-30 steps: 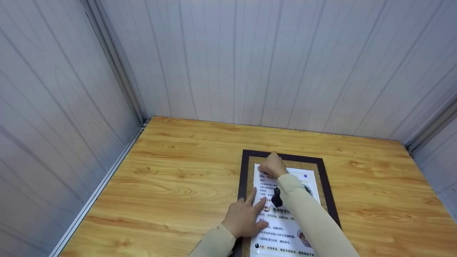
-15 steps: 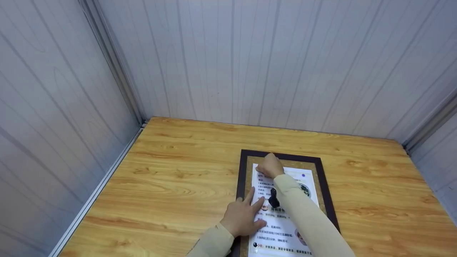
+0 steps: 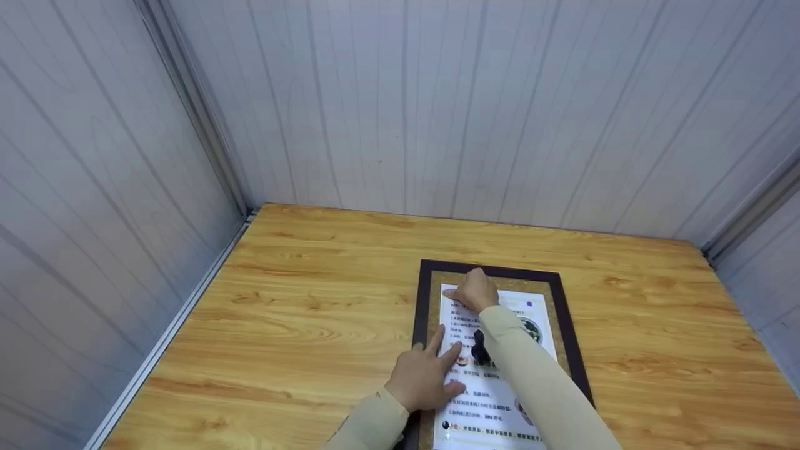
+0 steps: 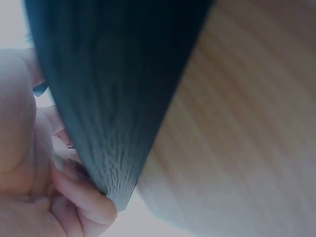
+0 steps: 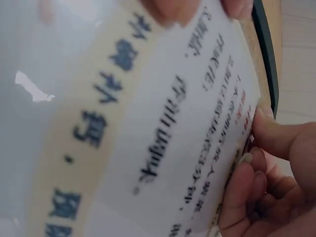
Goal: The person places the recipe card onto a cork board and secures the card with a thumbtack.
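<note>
A white laminated sheet (image 3: 487,400) with printed Chinese text and small food pictures lies on a cork board (image 3: 560,350) with a dark frame (image 3: 427,294). My left hand (image 3: 420,378) rests over the board's left side, fingers spread onto the sheet. Its palm and fingers also show beside the dark frame edge (image 4: 108,89) in the left wrist view. My right hand (image 3: 477,291) is at the sheet's top left corner. Thumb (image 5: 276,136) and curled fingers meet there around something small and dark, mostly hidden. A purple dot-like pin (image 3: 529,304) marks the top right corner, a black pin (image 3: 445,425) the lower left.
The board lies on a wood-grain table (image 3: 312,325), its lower end running out of view. White panel walls (image 3: 375,112) stand behind and at both sides. A black wrist camera (image 3: 479,349) hangs under the right forearm, over the sheet.
The right hand stays at the same corner, its thumb shifting slightly outward. The left hand holds its place; the whole scene drifts a little left as the head moves.
</note>
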`<state>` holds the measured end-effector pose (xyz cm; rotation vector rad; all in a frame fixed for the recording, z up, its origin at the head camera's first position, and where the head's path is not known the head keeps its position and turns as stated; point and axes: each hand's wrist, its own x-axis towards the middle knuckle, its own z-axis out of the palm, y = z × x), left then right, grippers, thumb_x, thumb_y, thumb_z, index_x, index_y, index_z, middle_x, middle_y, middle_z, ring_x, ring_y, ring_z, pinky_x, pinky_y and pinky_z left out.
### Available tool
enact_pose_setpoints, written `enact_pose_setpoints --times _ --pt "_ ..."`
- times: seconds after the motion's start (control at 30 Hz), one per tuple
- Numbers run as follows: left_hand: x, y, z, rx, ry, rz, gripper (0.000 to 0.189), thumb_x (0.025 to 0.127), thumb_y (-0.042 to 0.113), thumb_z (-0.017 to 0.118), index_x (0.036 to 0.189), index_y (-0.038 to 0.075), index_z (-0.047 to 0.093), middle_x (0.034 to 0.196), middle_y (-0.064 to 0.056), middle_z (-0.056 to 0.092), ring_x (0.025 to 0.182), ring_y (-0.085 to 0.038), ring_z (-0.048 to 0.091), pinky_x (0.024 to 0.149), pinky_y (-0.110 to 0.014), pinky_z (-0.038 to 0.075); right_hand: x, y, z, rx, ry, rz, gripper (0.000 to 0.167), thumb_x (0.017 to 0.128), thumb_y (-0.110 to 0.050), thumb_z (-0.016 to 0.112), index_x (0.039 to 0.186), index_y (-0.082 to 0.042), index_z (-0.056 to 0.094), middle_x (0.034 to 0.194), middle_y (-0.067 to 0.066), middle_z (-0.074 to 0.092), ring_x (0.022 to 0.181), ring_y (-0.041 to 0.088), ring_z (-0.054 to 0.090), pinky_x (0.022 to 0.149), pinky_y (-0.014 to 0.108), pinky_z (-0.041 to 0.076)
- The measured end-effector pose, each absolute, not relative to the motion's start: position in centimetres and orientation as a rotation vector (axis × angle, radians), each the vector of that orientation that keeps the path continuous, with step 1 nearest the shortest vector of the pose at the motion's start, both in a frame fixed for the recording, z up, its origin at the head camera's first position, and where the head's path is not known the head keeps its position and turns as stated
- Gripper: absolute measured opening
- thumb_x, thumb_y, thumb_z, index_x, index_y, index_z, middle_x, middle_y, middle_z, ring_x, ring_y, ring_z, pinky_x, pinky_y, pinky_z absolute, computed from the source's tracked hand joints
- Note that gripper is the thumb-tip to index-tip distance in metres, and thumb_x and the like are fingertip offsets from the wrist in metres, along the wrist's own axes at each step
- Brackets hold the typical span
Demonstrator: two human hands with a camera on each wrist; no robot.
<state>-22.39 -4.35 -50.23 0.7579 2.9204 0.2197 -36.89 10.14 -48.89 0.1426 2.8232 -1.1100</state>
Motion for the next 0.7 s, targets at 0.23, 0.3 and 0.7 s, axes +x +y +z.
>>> enact_pose_setpoints --times 0.23,0.3,0.7 --pt "-22.9 -4.2 -50.3 0.783 2.904 0.201 0.070 0.093 0.063 0.053 0.152 0.028 0.042 0.158 -0.017 0.032 0.103 -0.035 0.062 0.062 -0.038 0.051 -36.4 10.3 -50.0 0.208 2.930 -1.093 0.047 0.081 -0.037 0.083 0.066 -0.014 0.046 0.058 -0.002 0.043 0.052 0.016 0.042 0.053 0.034 0.036" --pt "-23.1 -4.1 -50.3 0.796 2.902 0.196 0.070 0.093 0.064 0.052 0.152 0.029 0.042 0.158 -0.017 0.031 0.105 -0.036 0.062 0.063 -0.038 0.051 -36.4 10.6 -50.2 0.210 2.944 -1.095 0.048 0.081 -0.039 0.082 0.065 -0.013 0.045 0.058 -0.002 0.042 0.051 0.015 0.041 0.052 0.033 0.034" --pt "-24.4 -5.3 -50.6 0.762 2.884 0.219 0.071 0.093 0.064 0.052 0.152 0.028 0.042 0.159 -0.017 0.029 0.113 -0.042 0.059 0.074 -0.044 0.053 -35.8 11.8 -50.5 -0.080 2.737 -1.538 0.021 0.093 -0.027 0.071 0.087 -0.008 0.069 0.080 0.001 0.063 0.072 0.016 0.056 0.069 0.033 0.048"
